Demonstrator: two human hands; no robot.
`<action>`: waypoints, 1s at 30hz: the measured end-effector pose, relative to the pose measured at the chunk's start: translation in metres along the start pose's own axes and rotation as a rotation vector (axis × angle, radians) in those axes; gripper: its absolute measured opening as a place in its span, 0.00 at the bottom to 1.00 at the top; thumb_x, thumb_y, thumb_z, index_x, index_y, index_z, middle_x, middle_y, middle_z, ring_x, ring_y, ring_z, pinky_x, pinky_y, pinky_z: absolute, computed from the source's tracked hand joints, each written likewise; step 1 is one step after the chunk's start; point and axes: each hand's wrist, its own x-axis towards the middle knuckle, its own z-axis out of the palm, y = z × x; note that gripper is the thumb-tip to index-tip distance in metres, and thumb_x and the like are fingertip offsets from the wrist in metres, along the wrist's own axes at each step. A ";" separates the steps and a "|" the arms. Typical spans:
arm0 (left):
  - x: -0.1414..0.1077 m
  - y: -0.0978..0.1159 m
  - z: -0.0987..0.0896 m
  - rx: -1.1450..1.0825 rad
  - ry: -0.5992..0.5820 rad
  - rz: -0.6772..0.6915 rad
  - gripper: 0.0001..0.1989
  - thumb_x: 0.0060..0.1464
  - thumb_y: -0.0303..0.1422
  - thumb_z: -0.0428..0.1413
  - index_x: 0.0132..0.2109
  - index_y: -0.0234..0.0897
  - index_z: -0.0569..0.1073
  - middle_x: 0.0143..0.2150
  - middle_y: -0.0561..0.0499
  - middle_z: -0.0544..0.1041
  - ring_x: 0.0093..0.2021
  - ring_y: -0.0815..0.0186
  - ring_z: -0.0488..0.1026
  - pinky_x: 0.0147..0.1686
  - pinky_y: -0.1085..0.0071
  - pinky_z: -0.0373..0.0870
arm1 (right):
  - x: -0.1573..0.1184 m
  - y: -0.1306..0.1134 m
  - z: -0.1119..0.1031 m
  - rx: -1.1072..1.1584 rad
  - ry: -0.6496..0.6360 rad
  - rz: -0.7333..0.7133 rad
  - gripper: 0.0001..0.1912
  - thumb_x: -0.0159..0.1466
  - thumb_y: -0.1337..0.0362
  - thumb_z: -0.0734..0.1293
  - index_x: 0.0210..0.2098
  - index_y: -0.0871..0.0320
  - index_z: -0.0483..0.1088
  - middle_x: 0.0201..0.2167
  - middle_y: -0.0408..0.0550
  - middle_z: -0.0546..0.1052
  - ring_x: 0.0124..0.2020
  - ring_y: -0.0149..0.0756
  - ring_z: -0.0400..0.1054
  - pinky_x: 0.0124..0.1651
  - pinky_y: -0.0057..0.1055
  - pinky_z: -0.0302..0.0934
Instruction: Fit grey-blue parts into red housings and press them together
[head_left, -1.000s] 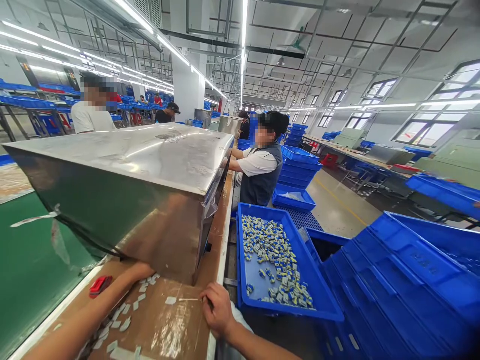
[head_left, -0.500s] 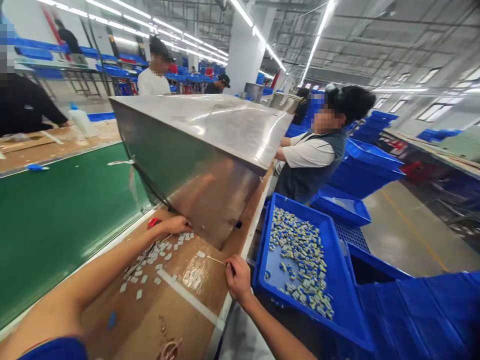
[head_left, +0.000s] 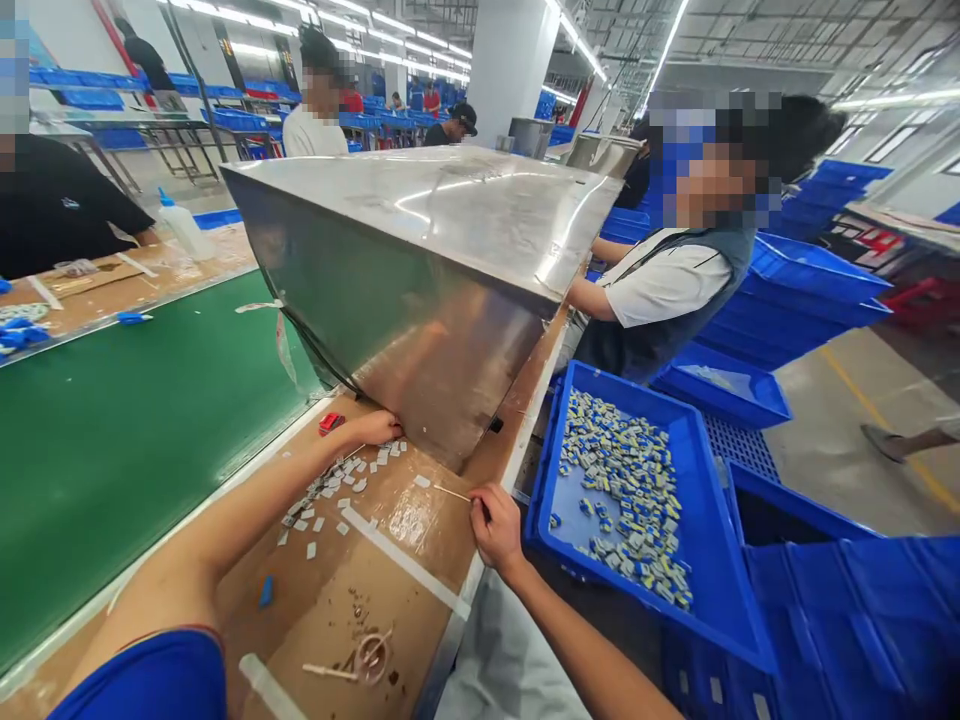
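Note:
My right hand (head_left: 496, 522) is closed at the bench's front edge, pinching a thin pale stick (head_left: 452, 493) that looks like a cotton swab. Its far end points at a small pale flat piece (head_left: 422, 481) lying on the brown bench top. At the foot of the big metal box (head_left: 450, 360), my left hand (head_left: 379, 428) has its fingers bent together; whatever they hold is hidden. Many small grey-white flat pieces (head_left: 330, 485) lie scattered beside and below that hand. A red object (head_left: 331, 424) sits just behind its wrist.
To the right, a blue tray (head_left: 551, 470) holds many small blue-and-yellow parts. A green belt (head_left: 135, 430) runs along the left. Nearer me lie a small round cup (head_left: 373, 657) with sticks and a blue scrap (head_left: 266, 591). A co-worker (head_left: 675, 270) sits beyond the tray.
The view has shifted, so bench, box and hands appear farther right. Both hands keep nearly the same pose. More of the near bench shows, and someone's foot appears at the right.

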 end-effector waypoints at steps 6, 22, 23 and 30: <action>-0.006 -0.003 -0.004 -0.050 -0.021 0.018 0.14 0.56 0.23 0.52 0.37 0.34 0.83 0.38 0.52 0.86 0.37 0.66 0.78 0.40 0.79 0.70 | -0.002 0.002 -0.001 0.007 -0.023 0.012 0.13 0.68 0.67 0.59 0.34 0.57 0.76 0.29 0.46 0.75 0.33 0.35 0.70 0.38 0.32 0.61; -0.020 -0.014 -0.001 -0.080 0.040 0.221 0.22 0.55 0.18 0.48 0.46 0.31 0.84 0.45 0.45 0.86 0.42 0.65 0.80 0.46 0.75 0.73 | 0.000 0.002 0.000 0.016 -0.003 -0.041 0.12 0.68 0.69 0.59 0.34 0.56 0.74 0.28 0.45 0.75 0.31 0.35 0.70 0.36 0.31 0.61; -0.022 -0.013 0.000 -0.084 0.050 0.235 0.22 0.55 0.18 0.48 0.47 0.31 0.84 0.46 0.44 0.86 0.43 0.65 0.80 0.47 0.76 0.72 | 0.000 0.002 0.000 0.019 -0.003 -0.045 0.12 0.68 0.69 0.59 0.35 0.56 0.74 0.29 0.45 0.75 0.31 0.35 0.70 0.36 0.31 0.61; -0.039 -0.006 0.009 -0.054 0.140 0.285 0.24 0.56 0.17 0.49 0.51 0.36 0.83 0.53 0.44 0.83 0.53 0.64 0.78 0.57 0.71 0.70 | 0.000 0.001 0.001 0.035 0.017 -0.054 0.12 0.68 0.70 0.59 0.34 0.56 0.73 0.28 0.45 0.74 0.31 0.36 0.68 0.36 0.32 0.60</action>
